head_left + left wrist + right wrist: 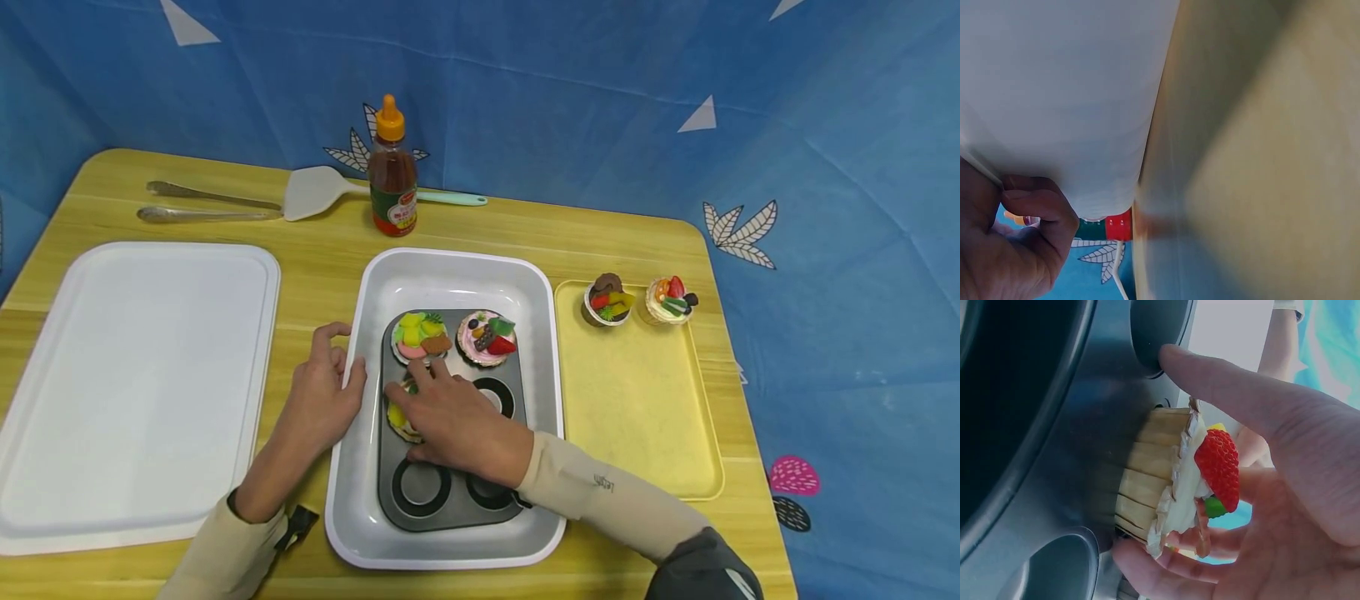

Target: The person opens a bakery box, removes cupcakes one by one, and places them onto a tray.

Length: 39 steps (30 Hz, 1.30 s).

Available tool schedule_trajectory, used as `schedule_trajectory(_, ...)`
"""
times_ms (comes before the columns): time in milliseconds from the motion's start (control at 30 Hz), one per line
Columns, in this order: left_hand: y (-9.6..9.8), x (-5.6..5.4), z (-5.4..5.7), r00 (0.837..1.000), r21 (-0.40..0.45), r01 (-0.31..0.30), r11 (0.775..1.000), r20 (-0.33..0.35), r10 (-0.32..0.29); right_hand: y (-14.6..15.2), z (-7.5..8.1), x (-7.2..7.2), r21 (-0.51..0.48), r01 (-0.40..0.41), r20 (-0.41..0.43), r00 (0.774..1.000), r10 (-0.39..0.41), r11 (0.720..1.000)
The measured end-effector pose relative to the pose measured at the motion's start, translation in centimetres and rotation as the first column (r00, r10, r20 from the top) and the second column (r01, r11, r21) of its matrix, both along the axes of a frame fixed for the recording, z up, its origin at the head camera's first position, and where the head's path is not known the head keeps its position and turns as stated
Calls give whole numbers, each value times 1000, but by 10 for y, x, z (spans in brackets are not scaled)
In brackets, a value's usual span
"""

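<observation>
Inside a deep white tray (540, 333), a dark muffin tin (450, 521) holds three toy cupcakes. One cupcake with yellow fruit (412, 333) and a pink-topped cupcake (483, 337) fill its far cups. My right hand (461, 417) is spread over a cupcake (399, 421) in the middle left cup. From the right wrist, that cupcake shows a pleated tan wrapper, cream and a strawberry (1217, 469). The thumb stands apart from it, while a fingertip lies at its lower edge. My left hand (322, 387) grips the white tray's left rim, its curled fingers against the outer wall (1085, 112).
A yellow tray (637, 417) on the right bears two more cupcakes, one brown-topped (609, 302) and one cream-topped (667, 300). To the left lies a flat white tray (142, 375). Behind are a sauce bottle (393, 183), a spatula (315, 192) and two metal-handled utensils (206, 215).
</observation>
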<state>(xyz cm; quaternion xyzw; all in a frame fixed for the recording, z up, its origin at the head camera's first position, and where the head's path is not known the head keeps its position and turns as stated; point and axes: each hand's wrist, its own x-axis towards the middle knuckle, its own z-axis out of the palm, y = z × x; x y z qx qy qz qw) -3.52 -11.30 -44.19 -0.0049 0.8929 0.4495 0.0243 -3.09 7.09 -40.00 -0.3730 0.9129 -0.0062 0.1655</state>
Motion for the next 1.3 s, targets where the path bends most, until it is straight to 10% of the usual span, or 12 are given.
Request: schedule_trajectory(1300, -1, 0, -5, 1000, 3, 2, 1000, 10, -2, -2, -4, -4, -74, 25, 22, 999, -24, 997)
